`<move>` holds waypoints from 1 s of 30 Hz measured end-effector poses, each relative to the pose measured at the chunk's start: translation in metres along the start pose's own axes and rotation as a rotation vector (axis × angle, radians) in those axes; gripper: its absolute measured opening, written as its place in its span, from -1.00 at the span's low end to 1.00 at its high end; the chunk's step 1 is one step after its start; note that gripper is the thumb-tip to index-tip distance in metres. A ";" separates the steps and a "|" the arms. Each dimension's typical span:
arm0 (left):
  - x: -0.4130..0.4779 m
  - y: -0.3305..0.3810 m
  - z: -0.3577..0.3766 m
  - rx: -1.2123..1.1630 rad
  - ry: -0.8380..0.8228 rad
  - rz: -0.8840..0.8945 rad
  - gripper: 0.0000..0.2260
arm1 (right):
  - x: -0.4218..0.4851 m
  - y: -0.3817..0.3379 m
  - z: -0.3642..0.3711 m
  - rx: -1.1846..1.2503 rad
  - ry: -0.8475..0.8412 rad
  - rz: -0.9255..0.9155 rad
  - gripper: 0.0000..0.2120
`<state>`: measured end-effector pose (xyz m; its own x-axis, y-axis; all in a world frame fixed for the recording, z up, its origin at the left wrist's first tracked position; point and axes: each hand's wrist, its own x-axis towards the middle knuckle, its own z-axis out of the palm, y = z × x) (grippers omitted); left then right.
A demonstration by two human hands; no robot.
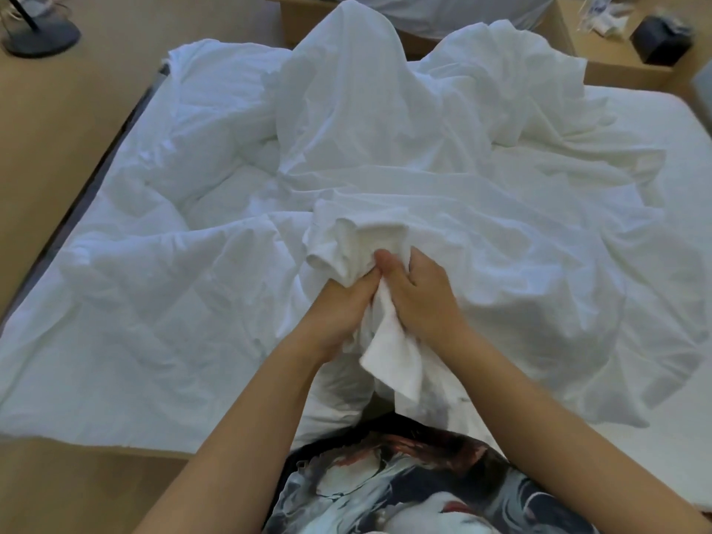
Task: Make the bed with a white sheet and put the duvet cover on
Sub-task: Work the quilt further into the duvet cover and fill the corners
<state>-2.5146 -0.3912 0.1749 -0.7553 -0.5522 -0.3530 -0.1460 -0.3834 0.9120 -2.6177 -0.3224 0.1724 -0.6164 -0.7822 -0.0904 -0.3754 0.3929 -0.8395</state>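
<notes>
Fig. 1. My left hand [339, 306] and right hand [424, 298] meet thumb to thumb at the near edge of the bed, each clenched on the same bunch [346, 240] of white cloth. A loose tail of it hangs down between my wrists. I judge the bunch to be a corner of the cover [443, 148], though whether a duvet corner is inside it cannot be told.

From this grip the cover runs straight away from me. Its long axis goes from my hands to a raised peak at the far end, and its loose spread falls to my right. The quilted duvet [154, 264] lies crumpled to the left of the grip, so my left hand is the nearer to it. The coming move, drawing cover over duvet, would likely go leftward and away.

The sheet [670, 437] shows flat on the mattress at right. Beyond are a lamp base [42, 42], far left, and a dark box [660, 40], far right. No brand, label or writing can be read.
</notes>
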 end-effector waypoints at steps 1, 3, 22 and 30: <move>0.000 -0.002 0.003 0.024 -0.008 -0.014 -0.68 | 0.005 -0.001 -0.002 -0.019 0.057 -0.027 -0.62; -0.004 -0.004 0.003 0.098 -0.105 -0.078 -0.50 | 0.016 -0.005 -0.011 -0.070 0.123 -0.075 -0.64; -0.011 -0.015 -0.003 0.178 0.191 0.035 -0.78 | -0.012 -0.013 -0.019 -0.254 0.440 -0.256 -0.79; -0.036 -0.047 0.019 1.138 0.222 0.216 -0.76 | -0.055 -0.017 0.011 0.224 -0.217 0.163 -0.61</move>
<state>-2.4923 -0.3396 0.1485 -0.7225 -0.6849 -0.0950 -0.5998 0.5525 0.5788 -2.5702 -0.2915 0.1863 -0.4851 -0.8120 -0.3247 -0.1082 0.4241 -0.8991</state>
